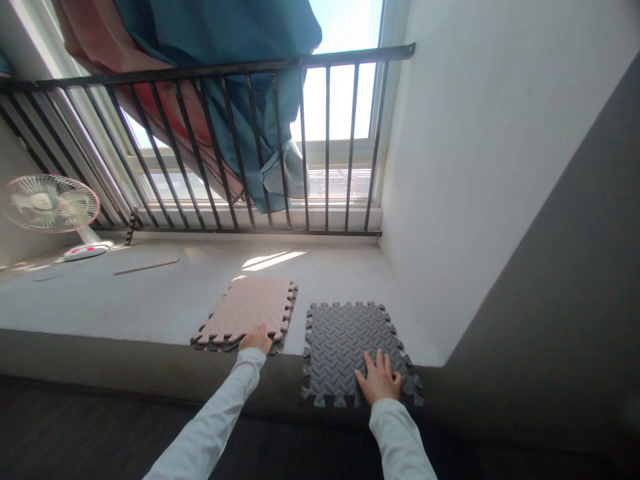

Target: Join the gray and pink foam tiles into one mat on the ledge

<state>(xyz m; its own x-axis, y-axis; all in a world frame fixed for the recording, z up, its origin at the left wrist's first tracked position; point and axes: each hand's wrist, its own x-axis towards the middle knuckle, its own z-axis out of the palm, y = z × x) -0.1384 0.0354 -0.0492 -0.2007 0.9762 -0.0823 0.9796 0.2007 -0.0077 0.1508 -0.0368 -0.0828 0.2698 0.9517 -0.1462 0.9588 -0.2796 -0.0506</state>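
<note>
A stack of interlocking foam mat tiles lies on the white ledge, with a pink foam mat tile on top and darker edges showing beneath it. My left hand is closed on the stack's front edge near the right corner, its fingertips over the pink tile; how many tiles it grips is hidden. To the right, a dark grey foam mat tile with a chevron tread pattern overhangs the ledge's front edge. My right hand rests on its front right part, fingers spread and flat.
The white ledge runs below a window with a black metal railing. A teal and red curtain hangs behind the bars. At the far left stands a fan, with a thin stick nearby. A white wall bounds the right side.
</note>
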